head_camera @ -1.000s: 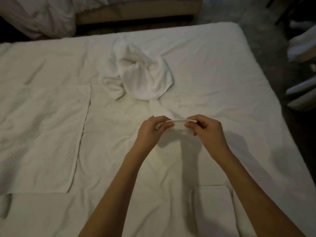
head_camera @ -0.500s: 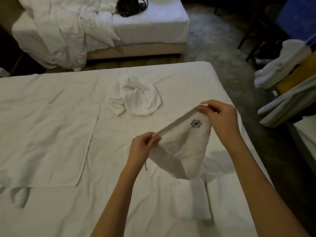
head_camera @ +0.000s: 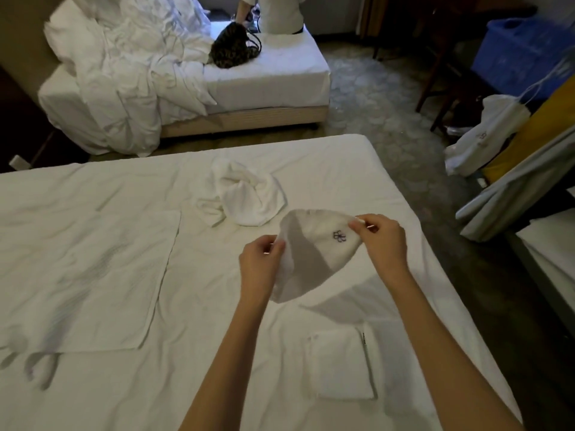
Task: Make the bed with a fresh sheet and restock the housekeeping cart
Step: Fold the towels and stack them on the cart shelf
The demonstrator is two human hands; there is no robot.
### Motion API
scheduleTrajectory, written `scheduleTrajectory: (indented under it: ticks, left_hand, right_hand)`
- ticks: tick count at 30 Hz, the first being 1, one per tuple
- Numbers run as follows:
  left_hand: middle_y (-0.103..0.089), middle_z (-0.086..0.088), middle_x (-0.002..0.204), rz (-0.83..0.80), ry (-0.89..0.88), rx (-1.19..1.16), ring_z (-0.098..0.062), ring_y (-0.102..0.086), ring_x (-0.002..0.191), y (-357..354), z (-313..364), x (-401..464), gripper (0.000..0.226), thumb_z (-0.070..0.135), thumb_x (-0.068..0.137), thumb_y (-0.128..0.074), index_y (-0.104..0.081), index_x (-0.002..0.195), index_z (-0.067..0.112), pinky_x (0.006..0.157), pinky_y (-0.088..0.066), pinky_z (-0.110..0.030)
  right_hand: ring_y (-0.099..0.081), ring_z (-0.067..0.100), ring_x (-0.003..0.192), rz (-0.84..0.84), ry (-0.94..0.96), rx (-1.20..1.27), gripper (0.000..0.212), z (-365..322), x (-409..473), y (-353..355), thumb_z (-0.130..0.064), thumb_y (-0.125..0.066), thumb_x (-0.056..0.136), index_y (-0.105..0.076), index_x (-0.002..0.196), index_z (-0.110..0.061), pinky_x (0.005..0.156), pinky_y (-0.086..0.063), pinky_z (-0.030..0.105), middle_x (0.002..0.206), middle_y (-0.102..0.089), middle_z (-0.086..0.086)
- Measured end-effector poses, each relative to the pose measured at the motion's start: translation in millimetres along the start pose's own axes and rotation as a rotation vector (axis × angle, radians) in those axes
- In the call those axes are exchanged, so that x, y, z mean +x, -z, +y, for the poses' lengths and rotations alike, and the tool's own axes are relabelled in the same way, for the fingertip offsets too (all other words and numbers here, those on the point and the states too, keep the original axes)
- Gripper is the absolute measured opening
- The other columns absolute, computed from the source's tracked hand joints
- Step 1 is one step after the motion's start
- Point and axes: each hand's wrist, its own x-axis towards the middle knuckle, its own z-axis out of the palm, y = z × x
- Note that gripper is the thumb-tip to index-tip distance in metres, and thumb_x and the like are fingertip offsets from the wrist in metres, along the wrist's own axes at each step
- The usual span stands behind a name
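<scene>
While standing over the white-sheeted bed, the left hand and right hand are pinching a small white flower-embroidered washcloth aloft by its corners; folding it probably comes next.

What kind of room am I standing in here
Most likely a twin hotel room being serviced: two beds, the near bed freshly sheeted, the far bed heaped with rumpled linen, and both hands holding a small white towel embroidered with a logo.
</scene>
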Motion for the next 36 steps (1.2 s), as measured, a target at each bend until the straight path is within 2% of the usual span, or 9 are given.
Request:
scheduleTrajectory:
  ticks: [7,10,13,17,20,23,28,32,36]
  left_hand:
    - [-0.065,-0.007,0.064,-0.118,0.091,-0.225,-0.024,-0.062,0.065,-31.9,13.0,-24.7,0.016,0.007,0.083,-0.055,-0.069,0.077,0.007,0.071,-0.055,-0.041]
    - [-0.069,-0.017,0.082,-0.160,0.123,-0.350,-0.031,-0.067,0.083,-32.3,10.9,-28.8,0.020,0.012,0.081,-0.057,-0.070,0.094,0.005,0.083,-0.057,-0.045]
    - [-0.070,-0.013,0.102,-0.191,0.192,-0.511,-0.018,-0.069,0.095,-35.9,16.1,-35.0,0.036,0.007,0.089,-0.055,-0.059,0.124,0.009,0.083,-0.056,-0.028]
    - [-0.068,-0.018,0.105,-0.276,0.186,-0.684,-0.021,-0.071,0.089,-33.5,29.8,-35.1,0.041,-0.007,0.093,-0.038,-0.051,0.129,0.009,0.075,-0.056,-0.024]
    - [-0.066,-0.011,0.114,-0.365,0.062,-0.550,-0.021,-0.067,0.102,-29.7,31.7,-35.3,0.042,-0.007,0.093,-0.042,-0.053,0.127,0.016,0.089,-0.053,-0.029]
    - [-0.061,-0.006,0.113,-0.265,-0.116,-0.251,-0.014,-0.066,0.096,-20.9,18.9,-24.1,0.045,-0.007,0.089,-0.052,-0.060,0.120,0.025,0.090,-0.053,-0.028]
    - [-0.040,-0.009,0.127,-0.250,-0.312,0.264,-0.020,-0.045,0.114,-0.6,-7.5,25.3,0.047,0.003,0.084,-0.067,-0.059,0.124,0.026,0.102,-0.038,-0.033]
    - [-0.059,0.009,0.077,-0.471,-0.234,0.203,0.003,-0.051,0.074,4.3,4.3,49.0,0.015,0.008,0.085,-0.068,-0.066,0.081,0.022,0.073,-0.038,-0.022]
    - [-0.059,0.018,0.066,-0.196,-0.348,0.104,0.002,-0.055,0.067,11.6,21.3,47.0,0.004,0.019,0.085,-0.069,-0.069,0.082,0.022,0.068,-0.041,-0.018]
  right_hand:
    - [-0.063,0.013,0.083,-0.140,0.048,0.115,0.011,-14.5,-53.7,-41.2,-0.027,-0.067,0.086,-0.073,0.092,-0.020,0.080,-0.052,0.040,0.090,-0.067,-0.010]
    - [-0.063,0.009,0.087,-0.171,0.021,0.160,0.015,-5.9,-60.4,-36.2,-0.027,-0.064,0.089,-0.073,0.100,-0.021,0.082,-0.052,0.039,0.094,-0.067,-0.012]
    - [-0.062,0.004,0.091,-0.187,0.031,0.225,0.017,-3.4,-59.3,-27.1,-0.025,-0.065,0.089,-0.073,0.103,-0.019,0.085,-0.053,0.034,0.099,-0.067,-0.010]
    - [-0.061,0.004,0.093,-0.298,0.051,0.291,0.034,-5.7,-55.6,-17.1,-0.021,-0.074,0.080,-0.068,0.114,-0.021,0.082,-0.053,0.021,0.105,-0.060,-0.010]
    - [-0.062,0.000,0.086,-0.246,0.081,0.272,0.024,-7.6,-48.2,-11.3,-0.018,-0.076,0.078,-0.068,0.099,-0.028,0.076,-0.051,0.016,0.097,-0.062,-0.013]
    - [-0.063,-0.002,0.079,-0.259,0.117,0.265,0.010,-10.5,-39.8,-3.0,-0.016,-0.070,0.084,-0.068,0.088,-0.025,0.075,-0.050,0.016,0.085,-0.067,-0.014]
    - [-0.062,-0.001,0.074,-0.345,0.134,0.300,0.022,-11.3,-28.3,13.0,-0.005,-0.067,0.083,-0.068,0.077,-0.027,0.072,-0.048,0.012,0.073,-0.068,-0.017]
    - [-0.061,-0.004,0.074,-0.353,0.128,0.265,0.019,-8.3,-16.7,17.1,-0.007,-0.067,0.084,-0.067,0.077,-0.024,0.075,-0.046,0.014,0.077,-0.067,-0.012]
    - [-0.061,0.003,0.075,-0.165,0.221,0.206,0.016,-9.8,4.9,27.1,-0.012,-0.070,0.083,-0.065,0.076,-0.026,0.076,-0.048,0.023,0.076,-0.067,-0.013]
